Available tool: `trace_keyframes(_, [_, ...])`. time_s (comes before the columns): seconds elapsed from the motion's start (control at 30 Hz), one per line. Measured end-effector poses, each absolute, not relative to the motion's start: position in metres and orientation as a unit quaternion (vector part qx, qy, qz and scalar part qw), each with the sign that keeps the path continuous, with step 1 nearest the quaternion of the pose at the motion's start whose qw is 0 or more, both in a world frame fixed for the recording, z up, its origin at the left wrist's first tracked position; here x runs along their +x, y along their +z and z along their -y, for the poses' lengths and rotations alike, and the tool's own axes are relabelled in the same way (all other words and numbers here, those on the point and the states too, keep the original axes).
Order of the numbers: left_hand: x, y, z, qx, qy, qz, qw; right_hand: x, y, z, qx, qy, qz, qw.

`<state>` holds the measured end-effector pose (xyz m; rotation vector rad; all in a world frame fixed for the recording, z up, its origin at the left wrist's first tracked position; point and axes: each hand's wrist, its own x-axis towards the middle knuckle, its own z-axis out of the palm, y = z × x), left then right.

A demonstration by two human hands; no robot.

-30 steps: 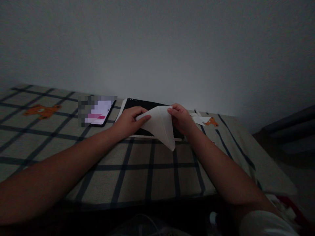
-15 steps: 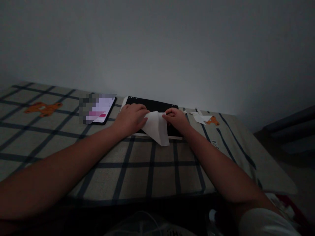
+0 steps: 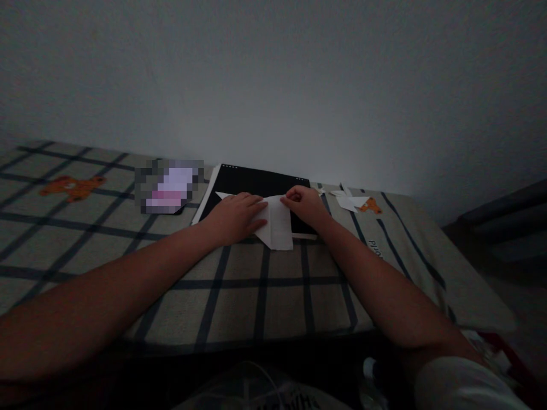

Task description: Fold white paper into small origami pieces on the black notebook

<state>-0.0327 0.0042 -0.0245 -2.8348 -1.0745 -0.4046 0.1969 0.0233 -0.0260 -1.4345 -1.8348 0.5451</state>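
Note:
A white sheet of folded paper (image 3: 281, 226) lies over a black-covered book (image 3: 260, 181), its lower part hanging past the book's near edge. My left hand (image 3: 235, 217) rests on the left part of the paper with fingers stretched out and pressing down, the thumb apart from them. One pointed paper corner shows beyond its knuckles. At the paper's upper right corner, my right hand (image 3: 302, 204) is closed in a pinch on the edge. A crease runs down the paper between the hands.
A phone (image 3: 171, 191), partly pixelated, lies left of the book. Folded white paper pieces (image 3: 351, 203) sit to the right. A checked cloth (image 3: 179, 307) with bear prints covers the table, which meets a plain wall (image 3: 273, 85) behind.
My left hand has slid slightly right and down over the paper. The paper lies flatter, and its left pointed corner now shows. My right hand keeps its pinch nearly in place.

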Motion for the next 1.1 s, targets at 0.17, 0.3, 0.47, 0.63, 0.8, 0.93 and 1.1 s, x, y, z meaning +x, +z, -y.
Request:
trace_keyframes(0.17, [-0.032, -0.028, -0.003, -0.921, -0.124, 0.366, 0.059, 0.199, -0.024, -0.023, -0.573, 0.180, 0.728, 0.331])
trace_keyframes(0.3, [-0.032, -0.028, -0.001, -0.917, -0.113, 0.377, 0.065, 0.201, -0.025, -0.025, -0.573, 0.164, 0.740, 0.313])
trace_keyframes(0.47, [-0.033, -0.031, -0.001, -0.917, -0.114, 0.378, 0.050, 0.202, -0.028, -0.026, -0.574, 0.160, 0.745, 0.300])
trace_keyframes(0.63, [-0.035, -0.034, -0.008, -0.923, -0.134, 0.356, 0.051, 0.204, -0.028, -0.025, -0.576, 0.144, 0.751, 0.290])
trace_keyframes(0.8, [-0.040, -0.020, -0.012, -0.959, -0.168, 0.228, 0.018, 0.208, -0.030, -0.027, -0.584, 0.114, 0.759, 0.262])
trace_keyframes(0.93, [-0.044, -0.013, -0.010, -0.972, -0.171, 0.155, -0.047, 0.212, -0.031, -0.029, -0.576, 0.090, 0.775, 0.244])
trace_keyframes(1.1, [-0.045, -0.014, -0.009, -0.975, -0.171, 0.137, -0.045, 0.213, -0.032, -0.031, -0.567, 0.067, 0.788, 0.230])
